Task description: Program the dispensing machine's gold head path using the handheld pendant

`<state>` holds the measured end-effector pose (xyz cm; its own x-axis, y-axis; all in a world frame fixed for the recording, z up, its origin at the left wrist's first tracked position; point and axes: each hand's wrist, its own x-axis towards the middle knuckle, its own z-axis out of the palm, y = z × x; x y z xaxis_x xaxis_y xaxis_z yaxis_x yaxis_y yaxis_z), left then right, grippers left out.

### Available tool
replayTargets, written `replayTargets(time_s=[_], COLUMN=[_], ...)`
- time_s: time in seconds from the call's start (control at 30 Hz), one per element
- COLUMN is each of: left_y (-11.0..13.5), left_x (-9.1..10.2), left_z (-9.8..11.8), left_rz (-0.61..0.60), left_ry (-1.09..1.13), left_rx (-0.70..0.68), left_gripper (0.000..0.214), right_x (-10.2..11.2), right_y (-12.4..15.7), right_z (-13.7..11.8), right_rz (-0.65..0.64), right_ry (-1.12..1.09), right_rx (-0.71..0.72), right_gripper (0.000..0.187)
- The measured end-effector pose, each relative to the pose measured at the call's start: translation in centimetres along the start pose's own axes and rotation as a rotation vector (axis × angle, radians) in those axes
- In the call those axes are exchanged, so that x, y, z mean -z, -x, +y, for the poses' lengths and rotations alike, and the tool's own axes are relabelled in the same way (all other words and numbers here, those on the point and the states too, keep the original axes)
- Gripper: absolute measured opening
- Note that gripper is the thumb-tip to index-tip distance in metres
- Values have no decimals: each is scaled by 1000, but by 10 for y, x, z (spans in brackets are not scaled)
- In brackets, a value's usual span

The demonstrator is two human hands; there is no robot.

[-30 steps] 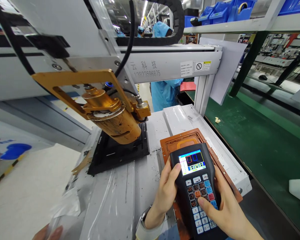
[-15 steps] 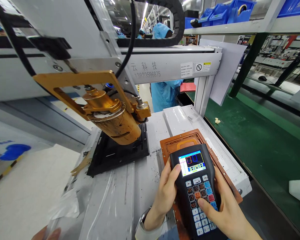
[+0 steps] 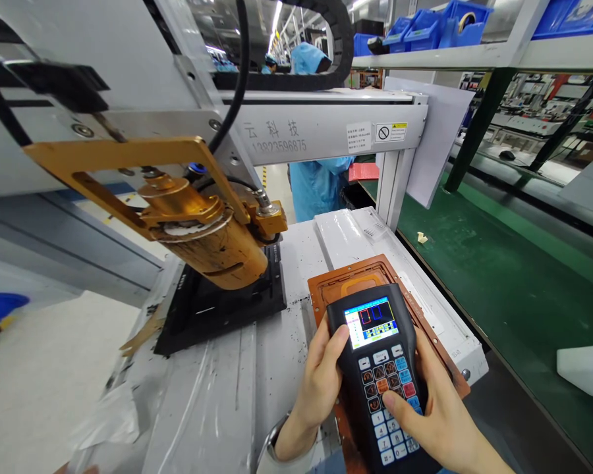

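Observation:
A black handheld controller [image 3: 378, 359] with a lit colour screen and a coloured keypad is held over an orange-brown fixture plate [image 3: 346, 273]. My left hand [image 3: 316, 388] grips its left edge, thumb beside the screen. My right hand [image 3: 437, 418] wraps its right side, and the thumb presses on the keypad. Further left, the machine's gold cylindrical head [image 3: 205, 240] hangs tilted over a black fixture [image 3: 217, 309] on the white machine bed [image 3: 271, 342].
A white gantry beam [image 3: 321, 128] with printed labels spans above. A green bench mat [image 3: 499, 276] runs along the right, with a white block [image 3: 586, 368] on it. Blue bins [image 3: 425, 26] sit on the shelf above. People in blue coats [image 3: 316, 184] stand behind the machine.
The view has shifted slightly, so everything sits a little further left. Both hands keep the same grip on the controller, and the gold head stays over the black fixture.

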<state>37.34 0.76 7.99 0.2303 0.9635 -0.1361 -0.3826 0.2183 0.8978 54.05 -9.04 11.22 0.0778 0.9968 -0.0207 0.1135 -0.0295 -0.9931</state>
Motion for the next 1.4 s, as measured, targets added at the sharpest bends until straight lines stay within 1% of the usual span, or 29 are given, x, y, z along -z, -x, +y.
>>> replayTargets(time_s=[0.27,0.37,0.43,0.5,0.6,0.73,0.8,0.93,1.0,1.03,1.13,1.2,1.27,1.4], left_y=[0,0,0,-1,0,1,1,1,1,1,1,1,1,2], left_x=[-1,-1,-1,-2,-2,-4,-5,-6,-4,-4,-1,-1,-1,-1], left_z=[2,3,3,4,5,6,7,8,7,6,3,2,2,2], left_rz=[-6,-9,-14,-17,-26,-28,-23,-20,-33,-38,-37,-40,-61,-93], left_ry=[15,16,17,11,16,42,38,17,1,-9,-33,-29,-13,-29], left_rx=[9,15,20,21,26,32,32,25,18,16,4,-3,-5,-21], left_gripper=[59,60,62,62,62,61,62,64,62,61,57,56,54,52], right_x=[1,1,2,4,7,7,7,4,1,-1,-4,-5,-5,-5], right_y=[-1,3,7,10,9,1,-1,1,0,-1,-5,-7,-7,-4], right_z=[3,12,20,24,13,-14,-20,-11,-8,-7,-10,-12,-12,-4], right_rz=[13,14,40,64,36,7,9,61,74,67,27,37,54,87], right_ry=[8,3,-25,-68,-95,-121,-128,-105,-86,-81,-72,-64,-51,-30], right_rx=[16,-8,-35,-74,-103,-71,-66,-91,-80,-72,-79,-101,-121,-161], right_gripper=[70,74,81,82,72,66,64,70,74,72,60,56,59,76])
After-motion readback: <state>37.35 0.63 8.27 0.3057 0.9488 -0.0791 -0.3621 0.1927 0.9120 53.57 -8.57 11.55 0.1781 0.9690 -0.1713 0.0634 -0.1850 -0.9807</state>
